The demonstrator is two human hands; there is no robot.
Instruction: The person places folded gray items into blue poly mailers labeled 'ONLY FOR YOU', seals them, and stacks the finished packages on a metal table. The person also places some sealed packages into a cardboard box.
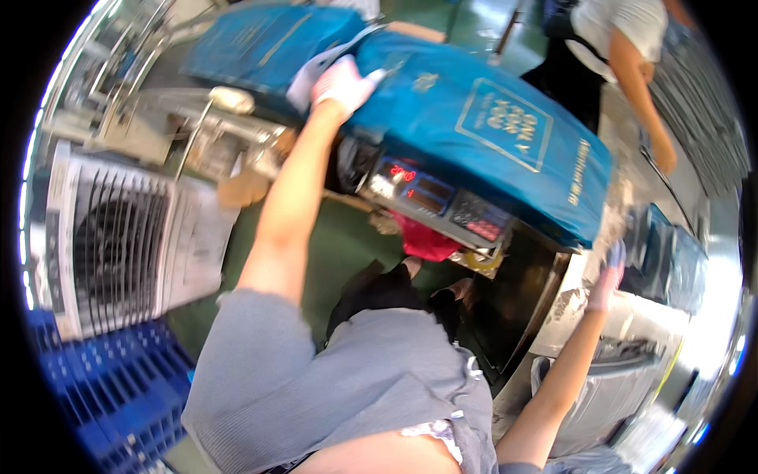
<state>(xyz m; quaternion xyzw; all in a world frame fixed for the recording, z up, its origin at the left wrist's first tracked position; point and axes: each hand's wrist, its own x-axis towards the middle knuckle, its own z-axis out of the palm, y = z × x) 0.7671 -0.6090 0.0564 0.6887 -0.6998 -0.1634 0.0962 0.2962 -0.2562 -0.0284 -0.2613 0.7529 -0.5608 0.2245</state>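
Observation:
A long blue plastic-wrapped package [442, 110] with pale printing lies across the bench in front of me, over a scale [430, 193] with red lit digits. My left hand [345, 85], in a pale glove, is at the left end of this package, thumb spread from the fingers. Beside that hand a pale grey flap [309, 77] sticks up between it and a second blue package [272, 47]. My right hand [608, 278], also pale-gloved and blurred, reaches out past the package's right end with its fingers stretched. Nothing shows in its grasp.
Grey plastic bags [600, 387] lie on the right, with more blue wrapped packages [667, 257] beyond. At the far right stands another person [624, 47] beside stacked grey sheets [699, 103]. A white fan unit [134, 237] and blue plastic pallets [118, 387] are on the left.

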